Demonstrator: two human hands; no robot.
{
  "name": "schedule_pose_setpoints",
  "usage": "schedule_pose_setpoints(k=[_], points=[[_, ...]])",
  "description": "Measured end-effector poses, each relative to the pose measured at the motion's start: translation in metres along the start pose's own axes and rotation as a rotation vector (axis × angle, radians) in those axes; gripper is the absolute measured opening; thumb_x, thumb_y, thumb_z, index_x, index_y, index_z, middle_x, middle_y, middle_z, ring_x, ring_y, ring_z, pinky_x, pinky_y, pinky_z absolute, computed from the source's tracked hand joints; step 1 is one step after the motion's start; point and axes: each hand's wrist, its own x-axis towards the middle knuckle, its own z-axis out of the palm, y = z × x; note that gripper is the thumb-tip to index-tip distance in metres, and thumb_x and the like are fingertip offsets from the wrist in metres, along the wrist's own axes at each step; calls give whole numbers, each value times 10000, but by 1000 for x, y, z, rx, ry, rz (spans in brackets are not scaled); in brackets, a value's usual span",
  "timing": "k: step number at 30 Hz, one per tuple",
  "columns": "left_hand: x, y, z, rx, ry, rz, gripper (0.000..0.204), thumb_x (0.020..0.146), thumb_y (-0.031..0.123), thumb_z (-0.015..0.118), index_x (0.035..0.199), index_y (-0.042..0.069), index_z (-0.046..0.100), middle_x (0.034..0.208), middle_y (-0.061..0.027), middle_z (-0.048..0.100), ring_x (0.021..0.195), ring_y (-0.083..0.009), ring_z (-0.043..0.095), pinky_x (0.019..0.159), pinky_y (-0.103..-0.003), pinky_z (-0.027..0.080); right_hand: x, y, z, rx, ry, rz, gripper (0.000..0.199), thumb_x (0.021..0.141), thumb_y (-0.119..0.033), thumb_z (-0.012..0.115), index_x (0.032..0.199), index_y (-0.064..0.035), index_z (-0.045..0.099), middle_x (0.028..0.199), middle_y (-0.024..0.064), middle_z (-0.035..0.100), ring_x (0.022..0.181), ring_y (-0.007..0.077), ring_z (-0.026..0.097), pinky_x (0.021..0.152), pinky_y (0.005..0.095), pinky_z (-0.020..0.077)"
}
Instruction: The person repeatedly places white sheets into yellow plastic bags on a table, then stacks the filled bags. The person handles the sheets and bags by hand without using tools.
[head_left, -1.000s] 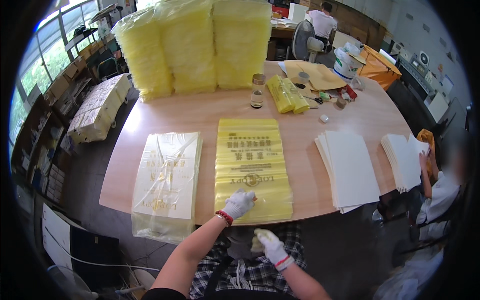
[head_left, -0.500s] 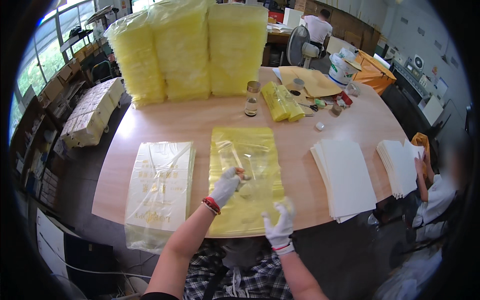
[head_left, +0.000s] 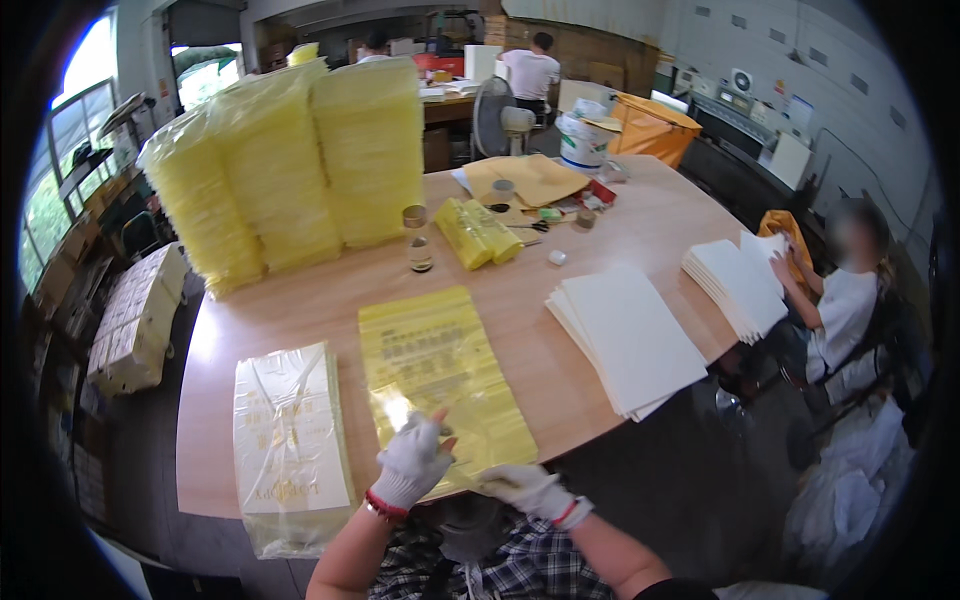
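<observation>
A stack of flat yellow plastic bags (head_left: 440,345) lies in front of me, its near end at the table edge. My left hand (head_left: 413,462), in a white glove with bare fingertips, is over the near left part of the bags, thumb and forefinger apart. At their near right corner, my right hand (head_left: 530,493), also gloved, has its fingers closed on the edge of a bag. Left of the bags lies a stack of white sheets in clear plastic bags (head_left: 290,430) with gold print. To the right is a fanned stack of white sheets (head_left: 630,340).
Tall piles of yellow plastic bags (head_left: 280,170) stand at the far left. Behind the work lie a tape-topped jar (head_left: 418,245), yellow rolls (head_left: 475,235), scissors (head_left: 532,226) and brown paper (head_left: 525,180). At right, another person (head_left: 845,310) handles a second white stack (head_left: 735,285).
My view has swung to the right, shifting the scene. My left hand has drawn back toward the near edge of the bags. My right hand has come in and closed on their near right corner.
</observation>
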Motion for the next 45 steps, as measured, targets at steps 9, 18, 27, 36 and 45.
schedule_pose_setpoints(k=[9, 18, 27, 36, 45], points=[[-63, 41, -9, 91, 348, 150, 305, 629, -43, 624, 894, 103, 586, 862, -108, 603, 796, -299, 596, 727, -377, 489, -72, 109, -212, -1088, 440, 231, 561, 644, -339, 697, 1122, -102, 524, 1103, 141, 553, 1041, 320, 502, 899, 417, 396], [-41, 98, 119, -796, -411, -237, 227, 867, 169, 533, 1062, 56, 565, 920, -83, 633, 850, -219, 610, 782, -305, 484, -64, 58, -218, -1073, 591, 163, 251, 812, -337, 527, 865, -101, 598, 713, 143, 617, 642, 341, 597, 567, 449, 465], [-33, 83, 125, -1181, -713, -698, 377, 842, 99, 508, 1198, -3, 436, 1052, -79, 576, 903, -166, 577, 796, -289, 469, -130, 6, -142, -327, 440, 0, 259, 816, -285, 516, 853, -46, 608, 833, 129, 629, 748, 277, 604, 655, 387, 489], [-122, 115, 129, 257, -185, 192, 723, 625, 328, 632, 1205, -27, 386, 1281, -291, 315, 1147, -466, 329, 972, -487, 303, -91, 20, 30, 732, 817, 172, 410, 827, -155, 606, 1157, 40, 461, 1102, 124, 543, 971, 192, 535, 828, 305, 455], [-15, 11, -1, 333, 429, -237, 656, 683, 220, 669, 1269, 87, 406, 1331, -257, 344, 1158, -410, 431, 932, -452, 388, -119, -20, -31, -254, 629, -99, 336, 743, -100, 628, 1054, -1, 548, 948, 118, 625, 792, 222, 617, 717, 319, 499]])
